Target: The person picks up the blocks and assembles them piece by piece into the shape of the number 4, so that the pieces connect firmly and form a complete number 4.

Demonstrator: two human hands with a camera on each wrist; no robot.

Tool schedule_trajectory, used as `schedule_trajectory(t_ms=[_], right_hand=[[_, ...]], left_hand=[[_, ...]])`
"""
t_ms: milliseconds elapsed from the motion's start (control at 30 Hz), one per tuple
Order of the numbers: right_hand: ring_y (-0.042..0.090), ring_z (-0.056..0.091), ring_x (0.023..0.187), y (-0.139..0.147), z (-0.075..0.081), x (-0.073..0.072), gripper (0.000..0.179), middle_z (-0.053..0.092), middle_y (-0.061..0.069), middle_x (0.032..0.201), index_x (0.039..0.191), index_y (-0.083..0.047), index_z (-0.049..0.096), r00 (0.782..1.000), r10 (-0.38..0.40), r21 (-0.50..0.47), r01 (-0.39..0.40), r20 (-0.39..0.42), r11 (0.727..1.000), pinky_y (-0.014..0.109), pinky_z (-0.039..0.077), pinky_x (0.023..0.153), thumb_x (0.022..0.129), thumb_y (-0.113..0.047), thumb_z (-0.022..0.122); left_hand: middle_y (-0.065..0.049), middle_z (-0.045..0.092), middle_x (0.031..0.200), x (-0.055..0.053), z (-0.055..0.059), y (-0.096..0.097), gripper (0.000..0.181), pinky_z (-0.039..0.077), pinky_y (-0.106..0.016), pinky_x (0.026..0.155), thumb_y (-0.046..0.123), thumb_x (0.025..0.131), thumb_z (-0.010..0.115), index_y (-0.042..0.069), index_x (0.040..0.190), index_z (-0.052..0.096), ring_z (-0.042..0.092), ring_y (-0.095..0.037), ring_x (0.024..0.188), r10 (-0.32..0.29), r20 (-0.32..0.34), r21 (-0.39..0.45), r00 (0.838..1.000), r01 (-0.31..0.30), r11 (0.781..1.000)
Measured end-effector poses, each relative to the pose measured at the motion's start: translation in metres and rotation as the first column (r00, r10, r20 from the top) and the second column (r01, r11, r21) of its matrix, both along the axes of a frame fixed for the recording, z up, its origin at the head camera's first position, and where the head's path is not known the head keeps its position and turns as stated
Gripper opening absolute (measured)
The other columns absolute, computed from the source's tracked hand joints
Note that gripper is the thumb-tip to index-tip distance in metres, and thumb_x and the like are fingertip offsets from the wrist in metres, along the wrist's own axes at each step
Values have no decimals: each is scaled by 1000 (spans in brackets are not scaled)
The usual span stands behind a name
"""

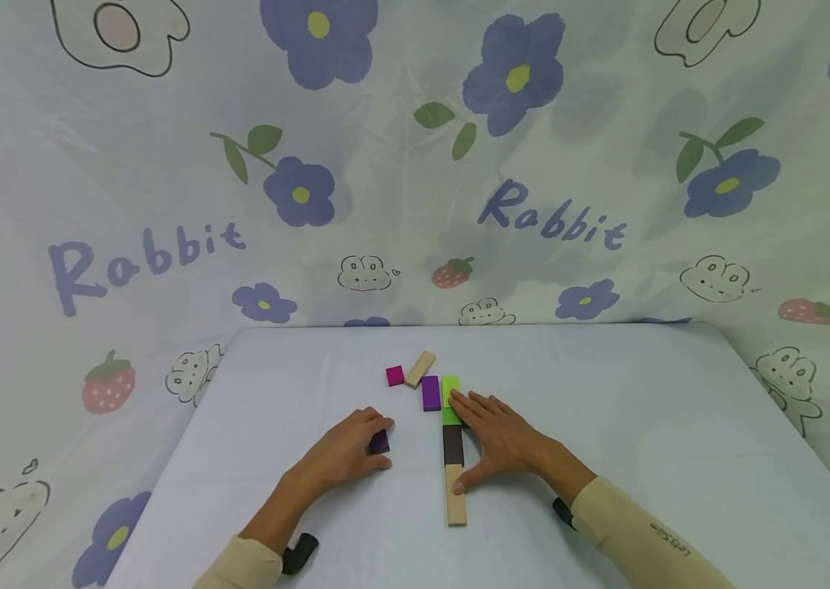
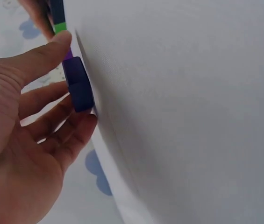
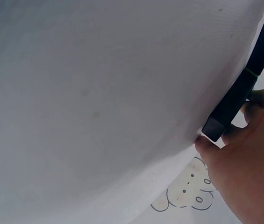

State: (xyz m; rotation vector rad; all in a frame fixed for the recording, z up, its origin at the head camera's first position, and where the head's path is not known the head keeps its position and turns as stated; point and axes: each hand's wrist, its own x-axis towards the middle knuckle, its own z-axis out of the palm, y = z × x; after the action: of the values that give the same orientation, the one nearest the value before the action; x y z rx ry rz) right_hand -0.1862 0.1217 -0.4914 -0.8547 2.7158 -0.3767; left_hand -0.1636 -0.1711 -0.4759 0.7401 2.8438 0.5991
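Left hand [image 1: 341, 448]: spread round the dark block [image 1: 379, 442], thumb standing off; whether fingertips touch it, I cannot tell. Best to close evenly on opposite sides, so it lifts without twisting.
Right hand [image 1: 506, 440]: spread along the row [image 1: 453, 446], a finger on the green block [image 1: 450, 384], thumb at the wood block [image 1: 456, 509]. A light, even press seems right; a hard one could buckle the line.
Row: green, black, wood, end to end.
Purple block [image 1: 431, 394]: just beside green's left; worth keeping the fingers clear of it.
Dark block: on the table [image 1: 643, 384], left of the row, well apart.
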Motion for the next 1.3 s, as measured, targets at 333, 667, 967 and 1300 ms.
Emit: schedule_trajectory(t_ms=[333, 667, 967, 1300], right_hand=[[29, 16, 154, 0, 0, 0, 136, 16, -1, 169, 163, -17, 19, 1000, -14, 13, 14, 4, 1000, 51, 14, 122, 59, -88, 70], [29, 16, 154, 1, 0, 0, 137, 16, 0, 169, 163, -16, 19, 1000, -8, -3, 8, 6, 1000, 52, 14, 122, 59, -88, 70], [29, 16, 154, 2, -1, -1, 136, 16, 0, 169, 163, -16, 19, 1000, -4, -5, 4, 2, 1000, 52, 14, 122, 60, -89, 70], [28, 16, 154, 2, -1, -2, 136, 15, -1, 169, 164, -16, 18, 1000, 7, -10, -7, -2, 1000, 51, 15, 122, 60, -89, 69]], left_hand=[[-8, 58, 135, -11, 0, 6, 66, 48, -45, 103, 37, 85, 83, 11, 140, 58, 54, -26, 126, 53, -19, 6, 998, -53, 999], [-11, 50, 146, -35, 5, 15, 76, 43, -47, 108, 42, 85, 82, 10, 147, 51, 47, -28, 134, 103, -36, -21, 994, -104, 994], [-15, 46, 151, -50, 7, 40, 81, 42, -52, 108, 44, 86, 80, 7, 150, 47, 45, -32, 138, 78, 2, -16, 997, -78, 997], [-12, 44, 154, -65, 9, 53, 82, 38, -48, 113, 35, 84, 84, 4, 150, 47, 42, -30, 141, -18, -40, -50, 999, 16, 999]])
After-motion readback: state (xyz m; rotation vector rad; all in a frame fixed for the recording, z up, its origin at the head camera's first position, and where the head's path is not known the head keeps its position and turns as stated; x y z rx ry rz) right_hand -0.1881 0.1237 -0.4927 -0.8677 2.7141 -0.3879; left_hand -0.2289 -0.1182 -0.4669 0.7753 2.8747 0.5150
